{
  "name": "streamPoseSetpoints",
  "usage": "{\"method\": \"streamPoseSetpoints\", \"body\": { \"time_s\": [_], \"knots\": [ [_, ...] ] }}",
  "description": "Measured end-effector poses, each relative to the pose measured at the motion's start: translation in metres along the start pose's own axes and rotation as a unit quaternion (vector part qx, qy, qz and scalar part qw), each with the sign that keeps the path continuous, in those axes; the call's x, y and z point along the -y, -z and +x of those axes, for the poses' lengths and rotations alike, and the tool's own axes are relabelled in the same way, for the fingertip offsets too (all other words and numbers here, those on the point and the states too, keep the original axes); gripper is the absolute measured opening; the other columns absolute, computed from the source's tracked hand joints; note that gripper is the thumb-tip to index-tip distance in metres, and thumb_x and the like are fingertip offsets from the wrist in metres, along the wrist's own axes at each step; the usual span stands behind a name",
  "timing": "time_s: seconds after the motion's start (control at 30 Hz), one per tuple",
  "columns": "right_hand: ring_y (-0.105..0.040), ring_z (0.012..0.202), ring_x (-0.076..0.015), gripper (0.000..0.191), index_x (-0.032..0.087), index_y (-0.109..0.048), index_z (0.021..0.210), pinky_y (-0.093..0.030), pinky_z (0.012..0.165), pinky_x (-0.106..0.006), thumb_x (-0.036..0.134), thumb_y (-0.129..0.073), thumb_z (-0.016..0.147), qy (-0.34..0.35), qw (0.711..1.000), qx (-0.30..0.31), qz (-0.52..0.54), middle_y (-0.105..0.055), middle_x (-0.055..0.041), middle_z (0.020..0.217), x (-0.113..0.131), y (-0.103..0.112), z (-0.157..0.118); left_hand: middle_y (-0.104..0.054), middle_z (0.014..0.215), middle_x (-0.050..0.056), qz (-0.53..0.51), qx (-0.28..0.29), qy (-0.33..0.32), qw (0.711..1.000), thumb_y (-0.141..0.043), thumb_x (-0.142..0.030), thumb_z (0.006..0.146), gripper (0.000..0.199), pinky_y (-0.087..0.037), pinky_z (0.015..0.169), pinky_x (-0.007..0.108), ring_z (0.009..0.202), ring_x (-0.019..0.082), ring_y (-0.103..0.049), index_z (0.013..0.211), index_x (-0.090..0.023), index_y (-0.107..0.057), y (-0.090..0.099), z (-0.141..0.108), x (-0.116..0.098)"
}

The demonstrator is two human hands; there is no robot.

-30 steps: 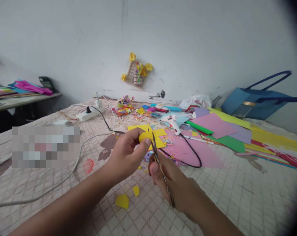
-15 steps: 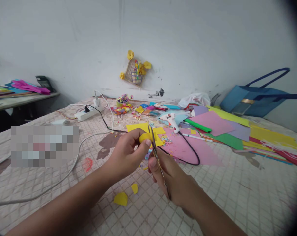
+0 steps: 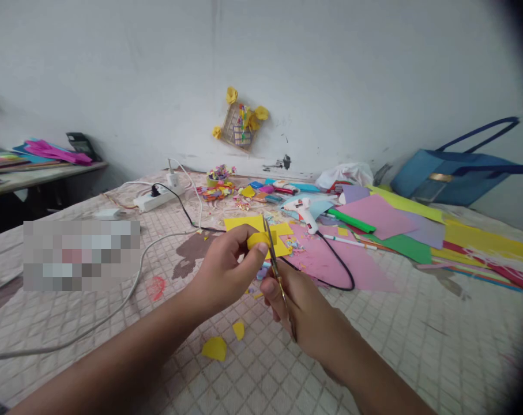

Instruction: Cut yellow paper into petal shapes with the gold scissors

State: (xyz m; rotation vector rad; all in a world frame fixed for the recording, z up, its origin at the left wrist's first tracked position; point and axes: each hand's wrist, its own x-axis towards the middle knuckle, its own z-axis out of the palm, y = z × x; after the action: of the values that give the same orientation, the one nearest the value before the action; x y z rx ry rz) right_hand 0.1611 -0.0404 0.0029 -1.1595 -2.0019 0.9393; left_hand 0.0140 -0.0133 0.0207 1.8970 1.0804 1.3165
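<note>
Yellow paper, a small curved piece [image 3: 258, 238], is pinched between thumb and fingers of our left hand [image 3: 224, 274]; we take it as dial centre. Our right hand [image 3: 307, 311], at five o'clock, is closed around the handles of the slim metal scissors [image 3: 274, 257]. Blades point to twelve, slightly parted, at the paper's three o'clock edge.

Two yellow paper scraps [image 3: 214, 348] lie apart from each other, near seven o'clock, on the worktop [image 3: 261, 380], which has a pale, diamond-patterned cover. At two o'clock we log a white glue gun [image 3: 305, 213] with black cord; at ten, a white power strip [image 3: 151, 200] with plugs fitted. A yellow-flowered lattice ornament [image 3: 235, 128] is on the wall at twelve.
</note>
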Motion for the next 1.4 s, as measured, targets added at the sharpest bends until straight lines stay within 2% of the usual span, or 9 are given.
{"method": "streamPoseSetpoints", "body": {
  "time_s": [0.27,0.47,0.63,0.7,0.8,0.87,1.0,1.4],
  "knots": [
    [-0.048,0.048,-0.0105,0.026,0.02,-0.048,0.087,-0.037,0.047,-0.021,0.046,-0.047,0.086,0.002,1.0,0.007,0.022,-0.049,0.0044,0.057,-0.009,-0.002,0.006,-0.039,0.059,-0.004,0.005,-0.002,-0.001,1.0,-0.045,-0.026,0.082,0.02,-0.029,0.048,0.023,0.053,0.008,-0.035,0.064,-0.017,-0.041,0.0,0.0,0.005],
    [-0.05,0.043,-0.0097,0.036,0.018,-0.048,0.078,-0.037,0.041,-0.021,0.053,-0.044,0.085,-0.022,0.999,0.014,0.022,-0.056,0.0006,0.061,-0.012,-0.002,0.007,-0.04,0.06,-0.004,-0.001,-0.003,0.008,1.0,-0.046,-0.027,0.081,0.02,-0.029,0.048,0.023,0.054,0.008,-0.036,0.065,-0.017,-0.042,0.002,0.002,0.005],
    [-0.044,0.046,-0.0089,0.04,0.019,-0.044,0.068,-0.031,0.042,-0.021,0.055,-0.041,0.085,-0.015,1.0,-0.002,-0.02,-0.051,0.002,0.058,-0.015,0.001,0.006,-0.039,0.06,-0.004,-0.022,-0.006,0.011,1.0,-0.046,-0.027,0.08,0.019,-0.028,0.048,0.022,0.053,0.008,-0.035,0.065,-0.016,-0.042,0.007,0.006,0.005],
    [-0.041,0.05,-0.0095,0.04,0.019,-0.043,0.067,-0.028,0.043,-0.021,0.055,-0.04,0.086,0.001,0.999,-0.005,-0.05,-0.048,0.0022,0.059,-0.015,0.003,0.005,-0.039,0.059,-0.004,-0.02,0.015,0.01,1.0,-0.046,-0.026,0.079,0.018,-0.028,0.047,0.022,0.053,0.008,-0.035,0.064,-0.016,-0.043,0.011,0.008,0.004],
    [-0.039,0.053,-0.0103,0.04,0.019,-0.043,0.069,-0.025,0.045,-0.022,0.053,-0.036,0.088,0.015,0.997,-0.008,-0.077,-0.046,0.0023,0.061,-0.012,0.006,0.002,-0.038,0.059,-0.004,0.004,0.086,0.006,0.996,-0.046,-0.026,0.078,0.017,-0.026,0.046,0.023,0.053,0.008,-0.034,0.064,-0.016,-0.045,0.02,0.012,0.002],
    [-0.039,0.054,-0.0104,0.039,0.019,-0.043,0.07,-0.024,0.046,-0.023,0.053,-0.036,0.089,0.015,0.996,-0.002,-0.087,-0.045,0.0026,0.061,-0.009,0.007,0.002,-0.038,0.059,-0.004,0.02,0.114,0.003,0.993,-0.047,-0.026,0.078,0.018,-0.026,0.046,0.023,0.053,0.008,-0.033,0.063,-0.016,-0.045,0.025,0.013,0.002],
    [-0.041,0.054,-0.0101,0.037,0.019,-0.043,0.071,-0.025,0.047,-0.023,0.052,-0.039,0.088,0.013,0.997,0.026,-0.076,-0.046,0.0031,0.061,-0.005,0.007,0.001,-0.038,0.059,-0.004,0.029,0.123,-0.001,0.992,-0.045,-0.026,0.079,0.019,-0.026,0.047,0.023,0.053,0.008,-0.033,0.063,-0.015,-0.046,0.027,0.014,0.002],
    [-0.044,0.055,-0.0103,0.036,0.02,-0.045,0.073,-0.025,0.047,-0.023,0.052,-0.038,0.088,0.006,0.998,0.032,-0.059,-0.05,0.0029,0.063,-0.007,0.005,0.001,-0.037,0.059,-0.004,0.033,0.129,-0.003,0.991,-0.044,-0.026,0.08,0.022,-0.026,0.046,0.022,0.053,0.008,-0.032,0.061,-0.016,-0.043,0.022,0.014,0.002]
  ]
}}
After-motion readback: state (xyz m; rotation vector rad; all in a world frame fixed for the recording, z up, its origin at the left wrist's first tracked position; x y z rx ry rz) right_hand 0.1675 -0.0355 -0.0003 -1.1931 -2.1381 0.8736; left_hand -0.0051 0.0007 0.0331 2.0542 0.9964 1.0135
